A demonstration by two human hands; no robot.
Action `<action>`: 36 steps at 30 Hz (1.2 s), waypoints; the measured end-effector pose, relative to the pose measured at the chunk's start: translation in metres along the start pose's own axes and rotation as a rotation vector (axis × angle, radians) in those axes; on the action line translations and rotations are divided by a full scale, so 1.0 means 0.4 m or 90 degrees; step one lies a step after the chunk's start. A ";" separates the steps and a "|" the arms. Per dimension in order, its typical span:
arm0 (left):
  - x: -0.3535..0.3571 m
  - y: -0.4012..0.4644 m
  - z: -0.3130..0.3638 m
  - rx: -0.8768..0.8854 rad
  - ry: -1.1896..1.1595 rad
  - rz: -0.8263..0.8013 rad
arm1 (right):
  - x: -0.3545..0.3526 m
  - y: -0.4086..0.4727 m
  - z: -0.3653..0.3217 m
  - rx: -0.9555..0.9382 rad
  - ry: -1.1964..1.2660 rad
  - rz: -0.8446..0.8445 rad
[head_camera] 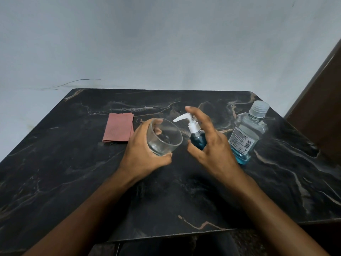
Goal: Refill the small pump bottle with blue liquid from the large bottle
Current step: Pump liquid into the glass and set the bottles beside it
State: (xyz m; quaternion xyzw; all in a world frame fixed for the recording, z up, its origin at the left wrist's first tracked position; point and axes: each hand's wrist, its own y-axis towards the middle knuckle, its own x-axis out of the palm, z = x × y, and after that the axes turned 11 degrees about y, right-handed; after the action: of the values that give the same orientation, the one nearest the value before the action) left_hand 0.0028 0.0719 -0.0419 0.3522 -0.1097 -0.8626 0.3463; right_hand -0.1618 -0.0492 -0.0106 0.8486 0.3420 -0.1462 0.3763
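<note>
The small pump bottle (197,138), with a white pump head and dark blue liquid inside, stands tilted at the table's middle. My right hand (212,145) wraps around it from the right: thumb at its base, fingers behind it, index finger stretched above the pump head. The spout points left toward a clear glass tumbler (164,137). My left hand (145,154) grips that glass and tips its mouth toward the spout. The large clear bottle (245,133), capped and labelled, stands just right of my right hand with a little blue liquid at its bottom.
A folded pink cloth (119,129) lies on the dark marble table (73,172) to the left of the glass. A brown wooden panel (321,100) rises beyond the table's right edge. A pale wall lies behind.
</note>
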 end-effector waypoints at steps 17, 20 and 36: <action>-0.004 -0.003 0.003 0.024 -0.008 -0.006 | -0.006 0.008 0.018 0.014 -0.017 -0.074; -0.002 -0.002 0.001 0.024 -0.011 -0.005 | -0.011 0.009 0.015 0.007 0.034 -0.080; 0.004 -0.002 -0.004 0.006 -0.012 0.007 | -0.011 0.009 0.022 0.009 0.051 -0.074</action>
State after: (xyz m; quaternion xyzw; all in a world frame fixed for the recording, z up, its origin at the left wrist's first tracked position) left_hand 0.0028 0.0715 -0.0442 0.3454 -0.1192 -0.8632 0.3485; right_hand -0.1625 -0.0595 -0.0122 0.8350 0.4048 -0.1361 0.3469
